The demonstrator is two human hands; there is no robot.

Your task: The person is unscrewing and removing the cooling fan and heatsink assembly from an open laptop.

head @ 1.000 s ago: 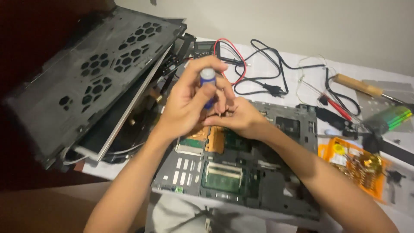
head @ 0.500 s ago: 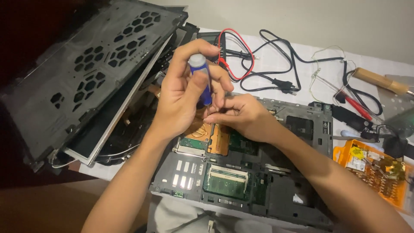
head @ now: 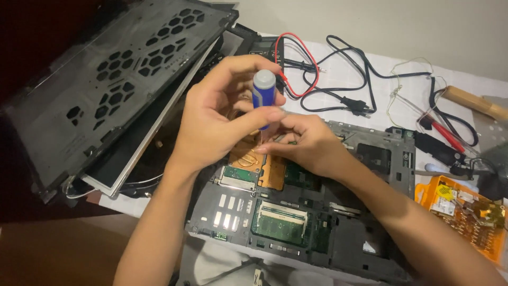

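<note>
The left hand (head: 222,114) has tilted the blue screwdriver (head: 263,98) more upright, fingers pinching its handle, while the right hand (head: 307,143) pinches the shaft low over the opened laptop (head: 381,153), so driving continues.

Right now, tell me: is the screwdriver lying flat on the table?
No, the left hand holds the screwdriver upright over the opened laptop.

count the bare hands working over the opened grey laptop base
2. The left hand grips the blue-and-grey screwdriver handle upright above the copper heatsink; the right hand steadies its shaft low, over the opened grey laptop base.
</note>
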